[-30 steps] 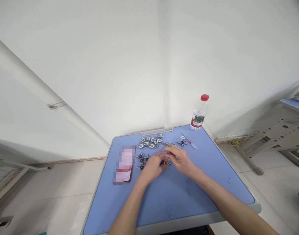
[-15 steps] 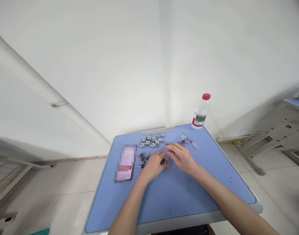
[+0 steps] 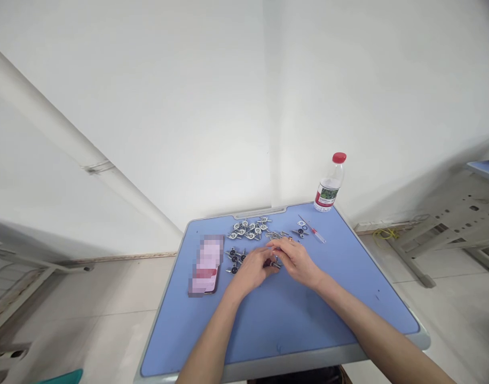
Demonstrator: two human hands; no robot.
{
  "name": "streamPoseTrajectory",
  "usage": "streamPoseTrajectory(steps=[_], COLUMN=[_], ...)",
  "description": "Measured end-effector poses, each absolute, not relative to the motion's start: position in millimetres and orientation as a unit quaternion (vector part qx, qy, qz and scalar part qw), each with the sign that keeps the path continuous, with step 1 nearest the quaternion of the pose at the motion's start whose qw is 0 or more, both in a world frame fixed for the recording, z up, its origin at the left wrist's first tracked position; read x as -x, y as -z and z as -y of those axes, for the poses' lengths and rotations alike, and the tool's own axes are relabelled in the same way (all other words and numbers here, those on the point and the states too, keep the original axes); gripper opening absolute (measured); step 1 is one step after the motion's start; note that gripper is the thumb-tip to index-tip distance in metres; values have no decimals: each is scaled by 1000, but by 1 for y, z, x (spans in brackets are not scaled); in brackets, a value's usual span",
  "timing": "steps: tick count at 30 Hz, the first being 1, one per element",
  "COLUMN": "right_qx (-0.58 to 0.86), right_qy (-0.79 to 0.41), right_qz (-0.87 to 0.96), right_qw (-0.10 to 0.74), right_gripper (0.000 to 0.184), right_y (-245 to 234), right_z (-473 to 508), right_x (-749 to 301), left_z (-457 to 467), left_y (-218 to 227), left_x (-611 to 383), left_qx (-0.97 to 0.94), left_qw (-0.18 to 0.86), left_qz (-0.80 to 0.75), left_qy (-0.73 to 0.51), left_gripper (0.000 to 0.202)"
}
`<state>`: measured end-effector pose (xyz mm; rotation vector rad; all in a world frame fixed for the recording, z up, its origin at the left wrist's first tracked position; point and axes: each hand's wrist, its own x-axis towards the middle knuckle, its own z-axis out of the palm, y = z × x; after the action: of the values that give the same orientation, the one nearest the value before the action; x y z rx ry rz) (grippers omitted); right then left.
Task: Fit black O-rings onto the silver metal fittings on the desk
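Observation:
My left hand (image 3: pixel 252 268) is closed around a small metal fitting (image 3: pixel 277 265), whose end shows between thumb and fingers just above the blue desk (image 3: pixel 292 325). My right hand (image 3: pixel 297 261) is pinched over the same fitting, its fingertips meeting those of the left; whatever they grip is hidden. Left of my hands lie several metal fittings with black round centres (image 3: pixel 234 257). Beyond them is a cluster of silver fittings with oval flanges (image 3: pixel 250 229). Small metal pieces (image 3: pixel 277 234) lie just past my fingertips.
A screwdriver with a clear handle (image 3: pixel 317 234) lies at the right, near a flat gasket (image 3: pixel 301 223) and another black-centred fitting (image 3: pixel 300 232). A phone (image 3: pixel 210 258) lies at the left. The red-capped bottle (image 3: pixel 328 186) stands at the back right corner, by the wall (image 3: pixel 212 106).
My right hand has lowered and its fingers have closed in on the fitting, touching the left fingertips. The left hand has stayed in nearly the same place.

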<state>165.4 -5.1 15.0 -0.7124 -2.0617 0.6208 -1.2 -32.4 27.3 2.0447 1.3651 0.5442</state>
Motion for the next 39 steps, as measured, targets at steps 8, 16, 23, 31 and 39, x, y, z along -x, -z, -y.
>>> streamPoseTrajectory(steps=[8,16,23,31,39], right_qx=[272,281,327,290,309], right_qy=[-352,-259,-270,-274,-243], right_qz=[814,841,801,830,821], right_qw=[373,384,423,390,415], right_gripper=[24,26,40,35,29], right_y=[-22,-26,-20,-23,-24], right_z=[-3,0,-2,2,7], right_x=[-178,-177,-175,-176,-172], left_z=[30,31,31,31,31], left_y=[-27,-25,-27,-26,-20], left_x=[2,3,2,4,5], left_qx=[-765,-765,-767,-764,-770], left_qw=[326,326,316,320,311], left_qz=[-522,-520,-525,-525,-518], left_qy=[-189,-197,-191,-194,-206], left_gripper=[3,10,7,8,9])
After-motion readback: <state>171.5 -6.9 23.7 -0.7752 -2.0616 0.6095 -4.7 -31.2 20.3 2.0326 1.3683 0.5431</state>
